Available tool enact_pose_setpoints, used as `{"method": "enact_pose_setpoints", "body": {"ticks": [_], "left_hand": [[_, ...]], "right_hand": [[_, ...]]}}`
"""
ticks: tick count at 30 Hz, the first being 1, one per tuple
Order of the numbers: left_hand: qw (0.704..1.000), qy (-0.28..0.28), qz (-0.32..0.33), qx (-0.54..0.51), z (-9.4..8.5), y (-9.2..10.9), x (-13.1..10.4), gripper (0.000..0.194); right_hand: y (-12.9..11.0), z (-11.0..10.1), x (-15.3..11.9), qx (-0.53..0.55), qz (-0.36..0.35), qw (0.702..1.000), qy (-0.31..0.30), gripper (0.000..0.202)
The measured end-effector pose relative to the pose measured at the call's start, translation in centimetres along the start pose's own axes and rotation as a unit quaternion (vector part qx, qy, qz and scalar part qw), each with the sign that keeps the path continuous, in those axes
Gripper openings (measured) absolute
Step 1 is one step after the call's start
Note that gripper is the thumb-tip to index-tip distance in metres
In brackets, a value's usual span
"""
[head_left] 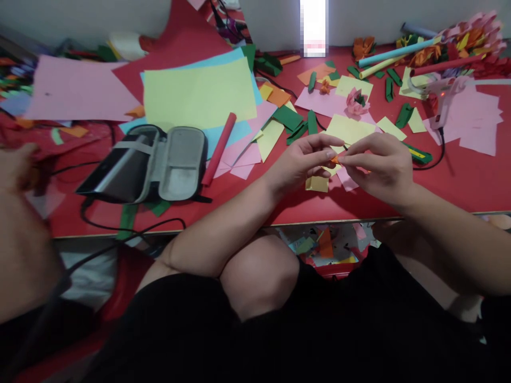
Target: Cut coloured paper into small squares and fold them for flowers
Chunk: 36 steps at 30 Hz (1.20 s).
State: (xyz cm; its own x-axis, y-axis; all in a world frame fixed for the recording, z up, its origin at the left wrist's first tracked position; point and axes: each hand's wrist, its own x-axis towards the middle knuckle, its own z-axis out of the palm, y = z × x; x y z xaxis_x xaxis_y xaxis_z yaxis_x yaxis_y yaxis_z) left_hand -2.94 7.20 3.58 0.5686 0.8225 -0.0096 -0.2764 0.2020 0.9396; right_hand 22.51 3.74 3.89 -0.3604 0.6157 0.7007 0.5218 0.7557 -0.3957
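Note:
My left hand (305, 159) and my right hand (377, 165) meet above the front part of the red table (459, 186). A small piece of orange paper (335, 159) is pinched between the fingertips of both hands; most of it is hidden by the fingers. Yellow paper pieces (347, 129) lie just behind the hands, and a pink paper flower (357, 101) with a green centre sits farther back. To the right of my right hand are a green and yellow cutter (419, 154) and a pink glue gun (443, 101) with a small lit light.
An open black case (183, 159) with a device and cables stands on the left, beside a red paper roll (219, 149). Large yellow (199, 90) and pink sheets (83, 90) lie behind. Another person's arm (19, 239) is at the far left. Paper flowers (479, 37) pile up back right.

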Motion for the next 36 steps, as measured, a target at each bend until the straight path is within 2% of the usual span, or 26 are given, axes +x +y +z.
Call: {"method": "enact_pose_setpoints", "body": {"ticks": [4,9,12,18,23,27,33,36], "left_hand": [[1.0,0.012,0.011,0.001,0.0,0.1,-0.1,0.055],[0.996,0.022,0.054,0.061,0.1,0.1,-0.1,0.058],[0.99,0.018,0.085,0.11,0.0,0.2,0.1,0.059],[0.982,0.017,0.12,0.146,0.0,0.2,0.4,0.059],[0.979,0.013,0.124,0.162,-0.2,0.0,0.6,0.062],[0.983,-0.004,0.1,0.154,-0.2,0.3,0.5,0.065],[0.99,-0.017,0.059,0.127,-0.1,0.4,0.3,0.067],[0.992,-0.015,0.057,0.115,-0.1,0.3,0.3,0.064]], "right_hand": [[-0.9,-0.4,0.5,0.059,0.048,0.997,-0.012,0.01],[-1.4,-0.7,1.3,0.183,0.178,0.967,-0.015,0.034],[-1.2,-0.8,1.4,0.246,0.253,0.935,-0.032,0.043],[-1.2,-0.9,1.4,0.365,0.384,0.845,-0.073,0.054],[-1.6,-1.0,1.6,0.385,0.415,0.819,-0.1,0.053],[-1.8,-1.1,1.7,0.393,0.432,0.804,-0.109,0.05],[-1.9,-0.7,1.4,0.418,0.45,0.781,-0.117,0.057],[-1.8,-0.4,1.2,0.423,0.447,0.779,-0.117,0.059]]}}
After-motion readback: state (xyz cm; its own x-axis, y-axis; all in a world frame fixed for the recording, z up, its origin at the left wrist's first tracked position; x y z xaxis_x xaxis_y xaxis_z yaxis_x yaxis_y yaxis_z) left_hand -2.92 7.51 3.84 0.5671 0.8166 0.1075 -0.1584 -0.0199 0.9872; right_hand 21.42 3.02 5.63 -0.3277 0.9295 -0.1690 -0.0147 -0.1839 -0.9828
